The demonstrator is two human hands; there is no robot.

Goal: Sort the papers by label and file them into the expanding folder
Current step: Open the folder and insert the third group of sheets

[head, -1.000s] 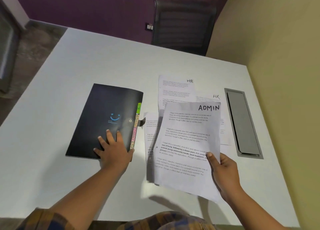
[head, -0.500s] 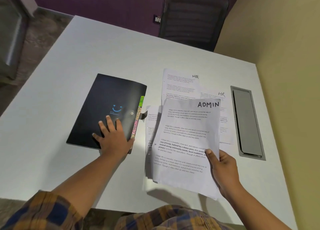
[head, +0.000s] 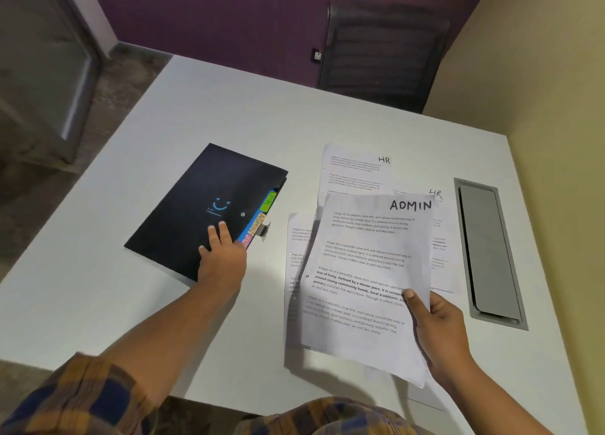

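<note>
My right grip point(head: 438, 330) pinches the ADMIN sheet point(head: 366, 264) above the bench point(head: 98, 303); left grip point(head: 222, 258), fingers flat, presses the black folder point(head: 196, 202), tabs point(head: 262, 213) reading HR, ADMIN. HR sheets point(head: 355, 172) lie beyond.

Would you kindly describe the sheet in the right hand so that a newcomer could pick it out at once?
On the white table, look between the black folder and the grey hatch. The right hand holds one sheet above the loose papers there. Its top corner reads ADMIN in bold marker; the flat sheets beyond read HR.
</note>
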